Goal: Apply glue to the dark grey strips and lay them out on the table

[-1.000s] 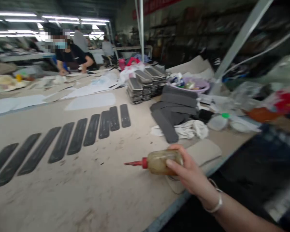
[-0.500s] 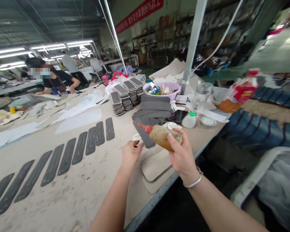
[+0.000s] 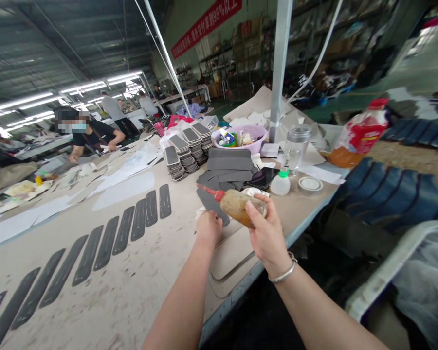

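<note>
My right hand (image 3: 268,228) is wrapped round a squeeze bottle (image 3: 237,208) of yellowish glue, tilted with its red nozzle pointing left. Closed fingers on my left hand (image 3: 209,227) are beside a dark grey strip (image 3: 213,208); a bit of white material (image 3: 200,212) shows behind them, and what they grip is hidden. Left of my hands, a slanting row of grey strips (image 3: 104,243) lies on the table, their faces glossy and wet-looking. More flat grey pieces (image 3: 229,160) are piled ahead. Rounded beige panels (image 3: 228,257) rest under my right wrist.
Stacks of grey-topped pads (image 3: 182,150) stand beside a lilac basin (image 3: 257,143). To the right are a clear jar (image 3: 295,150), a small green-capped bottle (image 3: 280,183), a white lid (image 3: 310,184) and a large red-capped jug (image 3: 361,136). Another person (image 3: 91,133) works across the table.
My left hand has moved right and forward, up to the grey strip. My right hand still holds the glue bottle, at much the same tilt. The view has shifted slightly.
</note>
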A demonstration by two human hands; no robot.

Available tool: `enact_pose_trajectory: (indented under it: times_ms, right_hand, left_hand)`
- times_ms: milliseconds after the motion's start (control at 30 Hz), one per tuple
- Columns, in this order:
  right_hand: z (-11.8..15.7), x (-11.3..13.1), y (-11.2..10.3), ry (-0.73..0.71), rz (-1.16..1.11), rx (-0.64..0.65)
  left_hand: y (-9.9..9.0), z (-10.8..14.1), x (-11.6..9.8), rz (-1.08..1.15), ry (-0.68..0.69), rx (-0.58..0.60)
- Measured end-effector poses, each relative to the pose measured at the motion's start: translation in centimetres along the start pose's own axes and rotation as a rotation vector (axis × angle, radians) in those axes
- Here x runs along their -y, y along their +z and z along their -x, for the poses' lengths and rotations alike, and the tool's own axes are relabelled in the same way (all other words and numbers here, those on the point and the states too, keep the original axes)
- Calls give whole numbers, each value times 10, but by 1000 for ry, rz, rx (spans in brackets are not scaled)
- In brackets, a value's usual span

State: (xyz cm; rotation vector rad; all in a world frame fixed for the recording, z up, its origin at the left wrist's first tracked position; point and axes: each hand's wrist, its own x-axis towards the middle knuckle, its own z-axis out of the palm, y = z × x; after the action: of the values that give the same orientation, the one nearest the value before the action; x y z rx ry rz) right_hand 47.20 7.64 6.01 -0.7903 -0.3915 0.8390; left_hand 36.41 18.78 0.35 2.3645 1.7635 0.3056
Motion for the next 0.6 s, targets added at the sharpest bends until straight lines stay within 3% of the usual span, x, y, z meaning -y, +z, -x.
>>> enact_pose_trajectory:
  times_ms: [300,600]
  right_hand:
    - [1,-1,3,46,-68,-18]
    - [4,-4,0,-9,9,-2]
  left_hand:
    - [-17,13,28,77,-85,-23]
    - [-7,6,-8,87,-41,-6]
